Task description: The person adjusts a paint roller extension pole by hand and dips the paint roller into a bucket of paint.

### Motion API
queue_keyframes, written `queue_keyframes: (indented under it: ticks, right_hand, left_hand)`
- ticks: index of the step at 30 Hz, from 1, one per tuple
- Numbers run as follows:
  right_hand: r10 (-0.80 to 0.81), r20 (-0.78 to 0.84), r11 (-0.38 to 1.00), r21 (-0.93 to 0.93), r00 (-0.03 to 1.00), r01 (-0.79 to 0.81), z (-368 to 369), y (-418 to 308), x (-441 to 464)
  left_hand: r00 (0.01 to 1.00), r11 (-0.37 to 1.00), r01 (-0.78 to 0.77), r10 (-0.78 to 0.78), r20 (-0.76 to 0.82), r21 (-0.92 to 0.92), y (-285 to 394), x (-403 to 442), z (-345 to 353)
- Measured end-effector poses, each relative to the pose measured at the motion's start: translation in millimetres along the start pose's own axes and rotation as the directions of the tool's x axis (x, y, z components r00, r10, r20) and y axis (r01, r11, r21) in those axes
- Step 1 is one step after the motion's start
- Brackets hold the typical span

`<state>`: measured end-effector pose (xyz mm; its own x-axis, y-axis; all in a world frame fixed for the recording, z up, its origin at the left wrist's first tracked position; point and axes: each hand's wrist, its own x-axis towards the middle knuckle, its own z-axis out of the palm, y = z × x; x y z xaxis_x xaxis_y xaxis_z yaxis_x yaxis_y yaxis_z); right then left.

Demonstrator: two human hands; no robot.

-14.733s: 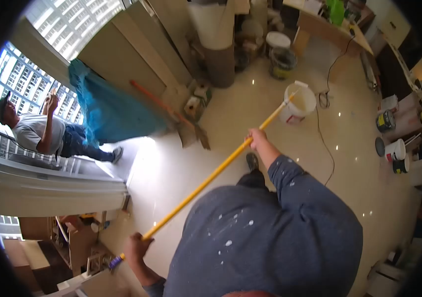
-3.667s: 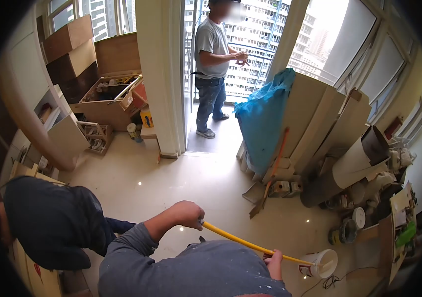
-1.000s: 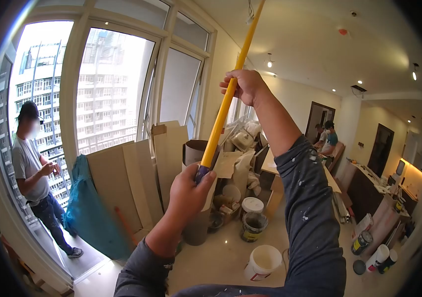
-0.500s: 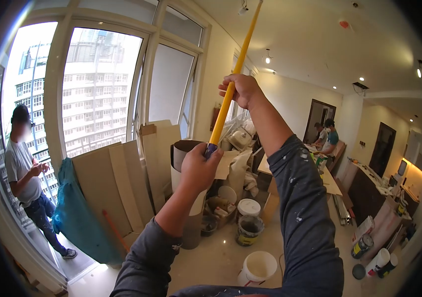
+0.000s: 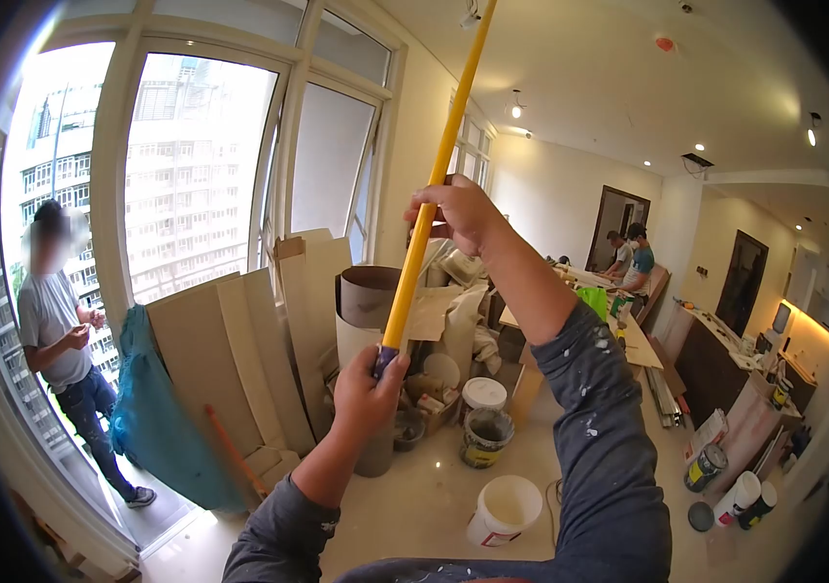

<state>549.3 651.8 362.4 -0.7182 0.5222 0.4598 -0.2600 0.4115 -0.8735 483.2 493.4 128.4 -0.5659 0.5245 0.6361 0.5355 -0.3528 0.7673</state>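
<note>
A long yellow pole (image 5: 441, 160) slants up toward the ceiling, and its upper end runs out of view at the top. Around its dark purple lower end my left hand (image 5: 364, 394) is closed. Higher up, my right hand (image 5: 460, 214) wraps the pole with its fingers curled round it. Both arms reach forward in dark sleeves with pale paint spots. Whatever is fixed to the far end of the pole cannot be seen.
On the left a person (image 5: 60, 330) stands by the windows, beside a blue cloth (image 5: 157, 428) and leaning boards (image 5: 210, 350). A white bucket (image 5: 507, 510) and a paint-smeared bucket (image 5: 485, 437) stand on the floor. Two people work at a far table; paint cans (image 5: 706, 466) stand right.
Both hands and the pole have moved down and slightly left, with the grip kept. The view has shifted a little. The person at left has changed posture slightly.
</note>
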Motion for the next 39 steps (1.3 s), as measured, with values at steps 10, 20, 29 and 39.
queue_keyframes:
  ticks: [10,20,29,39]
  right_hand:
    - [0.004,0.107,0.998,-0.055,0.994,0.002,84.9,-41.3,-108.6]
    - [-0.011,0.257,0.995,-0.095,0.966,0.036,147.5,-70.0,-187.4]
    - [-0.020,0.275,0.993,-0.106,0.961,0.051,148.6,-92.8,-215.5]
    - [-0.048,0.193,0.998,-0.028,0.980,0.055,84.5,-98.5,-152.8]
  left_hand:
    - [0.999,0.996,0.019,-0.021,-0.024,-0.084,15.2,-106.2,-79.0]
    - [0.997,0.953,0.082,-0.079,0.022,-0.291,55.5,-201.2,-154.3]
    - [0.991,0.963,0.130,-0.120,0.053,-0.235,96.6,-222.8,-169.7]
    - [0.989,0.980,0.147,-0.140,0.056,-0.134,117.7,-142.4,-111.6]
